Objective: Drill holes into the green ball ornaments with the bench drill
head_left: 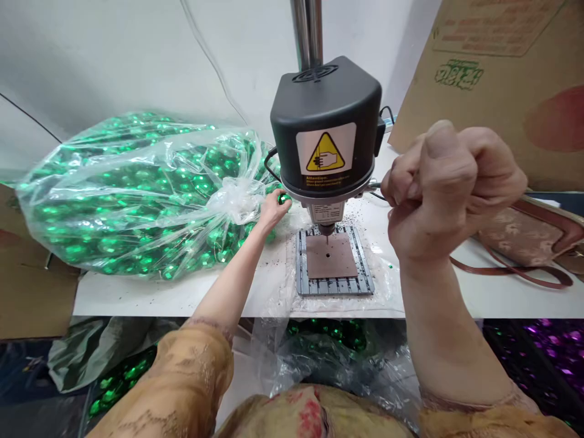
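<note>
My left hand (274, 208) is closed on a shiny green faceted bead (283, 198), left of the drill press head. My right hand (438, 188) makes a fist at the end of the metal feed lever (375, 185) on the right side of the drill press (326, 115); the fingers hide most of the lever. Below the chuck, the thin drill bit (326, 239) points down at a brown square pad (335, 267) with a dark hole in it. This pad lies on the slotted metal base plate (368, 281).
A tied clear plastic bag (137, 201) full of green beads fills the table's left side. Cardboard boxes (502, 67) stand right and left. A handbag (520, 234) with a brown strap lies at right. Below the table edge are more green beads (328, 331) and purple ones (552, 347).
</note>
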{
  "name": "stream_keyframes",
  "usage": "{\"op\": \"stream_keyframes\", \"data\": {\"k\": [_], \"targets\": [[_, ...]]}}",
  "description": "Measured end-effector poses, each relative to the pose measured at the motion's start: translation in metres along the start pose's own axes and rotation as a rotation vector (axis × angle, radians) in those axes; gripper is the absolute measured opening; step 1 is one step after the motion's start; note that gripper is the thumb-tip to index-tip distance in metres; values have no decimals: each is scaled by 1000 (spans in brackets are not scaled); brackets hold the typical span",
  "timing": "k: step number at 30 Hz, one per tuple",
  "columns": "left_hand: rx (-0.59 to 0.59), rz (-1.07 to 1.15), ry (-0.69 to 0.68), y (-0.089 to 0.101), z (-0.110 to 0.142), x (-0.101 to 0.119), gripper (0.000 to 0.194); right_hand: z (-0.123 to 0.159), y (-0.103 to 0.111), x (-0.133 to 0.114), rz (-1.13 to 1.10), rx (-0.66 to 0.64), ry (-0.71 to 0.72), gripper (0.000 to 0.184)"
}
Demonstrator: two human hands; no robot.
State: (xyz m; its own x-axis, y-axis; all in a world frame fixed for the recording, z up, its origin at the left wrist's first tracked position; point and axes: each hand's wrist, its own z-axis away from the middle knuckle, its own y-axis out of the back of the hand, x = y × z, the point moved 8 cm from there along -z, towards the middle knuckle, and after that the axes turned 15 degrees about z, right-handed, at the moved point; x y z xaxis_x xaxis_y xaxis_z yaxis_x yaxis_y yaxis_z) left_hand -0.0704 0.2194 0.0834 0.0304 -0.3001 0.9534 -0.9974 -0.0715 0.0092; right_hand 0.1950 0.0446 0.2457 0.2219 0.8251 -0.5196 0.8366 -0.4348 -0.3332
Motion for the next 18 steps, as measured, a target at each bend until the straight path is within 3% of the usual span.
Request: {"op": "stream_keyframes", "data": {"k": [4, 6, 9, 12, 18], "targets": [[-34, 258, 192, 3, 54, -7, 47, 1, 0, 3, 25, -5, -14, 48], [-57, 407, 278, -6, 83, -12, 55, 2, 0, 4, 45, -1, -31, 50], [-74, 465, 342, -22, 116, -21, 61, 2, 2, 6, 54, -4, -57, 51], [-75, 445, 308, -33, 130, -28, 62, 2, 2, 8, 65, -35, -85, 52], [-160, 307, 224, -46, 132, -32, 60, 3, 2, 8, 81, -70, -107, 53]]}}
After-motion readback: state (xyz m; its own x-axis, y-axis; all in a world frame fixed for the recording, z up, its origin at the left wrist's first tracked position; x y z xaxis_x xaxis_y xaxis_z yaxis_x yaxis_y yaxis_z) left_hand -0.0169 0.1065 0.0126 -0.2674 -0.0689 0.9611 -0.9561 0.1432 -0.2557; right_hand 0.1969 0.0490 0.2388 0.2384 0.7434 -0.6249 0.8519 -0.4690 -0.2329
